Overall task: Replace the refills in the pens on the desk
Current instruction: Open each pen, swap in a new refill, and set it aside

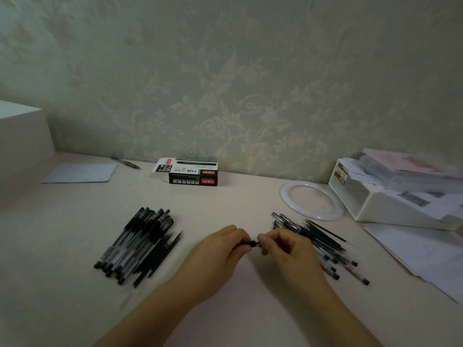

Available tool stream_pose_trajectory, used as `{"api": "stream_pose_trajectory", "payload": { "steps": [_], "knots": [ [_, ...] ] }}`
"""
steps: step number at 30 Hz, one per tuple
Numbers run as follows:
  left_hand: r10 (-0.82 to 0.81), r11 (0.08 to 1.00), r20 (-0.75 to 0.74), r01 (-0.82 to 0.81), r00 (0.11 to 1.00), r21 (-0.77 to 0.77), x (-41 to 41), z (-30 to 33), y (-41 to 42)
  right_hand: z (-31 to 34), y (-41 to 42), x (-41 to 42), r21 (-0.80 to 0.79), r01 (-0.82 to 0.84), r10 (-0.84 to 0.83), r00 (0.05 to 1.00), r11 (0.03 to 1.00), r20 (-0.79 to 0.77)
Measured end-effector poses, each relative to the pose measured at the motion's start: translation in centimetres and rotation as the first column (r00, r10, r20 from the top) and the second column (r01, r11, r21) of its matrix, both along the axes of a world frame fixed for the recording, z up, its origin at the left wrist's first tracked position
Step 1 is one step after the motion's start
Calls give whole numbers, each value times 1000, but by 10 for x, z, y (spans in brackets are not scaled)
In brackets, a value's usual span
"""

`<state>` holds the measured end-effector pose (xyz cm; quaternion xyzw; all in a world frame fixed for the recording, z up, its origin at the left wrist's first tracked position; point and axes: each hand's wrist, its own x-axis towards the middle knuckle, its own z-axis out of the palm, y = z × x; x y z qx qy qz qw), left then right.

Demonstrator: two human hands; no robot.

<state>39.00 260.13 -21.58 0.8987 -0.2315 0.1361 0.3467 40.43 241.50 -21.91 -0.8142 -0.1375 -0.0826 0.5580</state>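
Observation:
Both my hands meet over the middle of the desk around one black pen (252,244). My left hand (220,249) grips the pen's barrel, which is mostly hidden in my fist. My right hand (283,246) pinches the short dark end that sticks out between the hands. A pile of black gel pens (140,240) with several thin dark refills (160,254) beside it lies to the left. Another pile of pens and loose refills (323,242) lies to the right, partly behind my right hand.
A black-and-white pen box (193,172) stands at the back by the wall. A white ring (312,200) and a white organiser (390,196) with papers sit at the right. A pale blue sheet (82,172) and a single pen (125,162) lie at the back left.

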Motion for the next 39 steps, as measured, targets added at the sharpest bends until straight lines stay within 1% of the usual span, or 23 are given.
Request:
{"api": "stream_pose_trajectory", "payload": {
  "steps": [7, 11, 13, 17, 21, 24, 29, 35, 39],
  "knots": [
    [44, 992, -86, -33, 995, 123, -1, 0, 1, 2, -2, -1, 44, -37, 39, 998, 998, -54],
    [55, 987, -114, -37, 992, 154, -3, -2, 1, 4, -3, -2, 51, -74, 78, 995, 996, -68],
    [49, 989, -104, -33, 993, 147, -3, -2, 0, 4, -4, -1, 51, -74, 77, 995, 996, -65],
    [6, 997, -52, -2, 999, 71, -3, 0, -1, 3, -3, -1, 74, -15, 18, 999, 997, -38],
    [28, 995, -23, -26, 999, 101, -2, -2, 2, 1, -2, -1, 15, -55, 56, 997, 998, -44],
    [38, 993, -4, -37, 999, 114, -1, -2, 2, 1, -3, -1, 25, -73, 74, 994, 997, -79],
    [41, 992, -40, -35, 998, 123, -1, -4, 1, 1, -3, -1, 59, -86, 92, 989, 995, -114],
    [25, 998, -115, -17, 993, 66, 1, -5, 2, 2, -1, -1, 123, -100, 114, 986, 987, -120],
    [33, 999, -114, -30, 993, 28, 2, -5, 3, 2, 1, -1, 85, -116, 126, 984, 990, -123]
  ]
}}
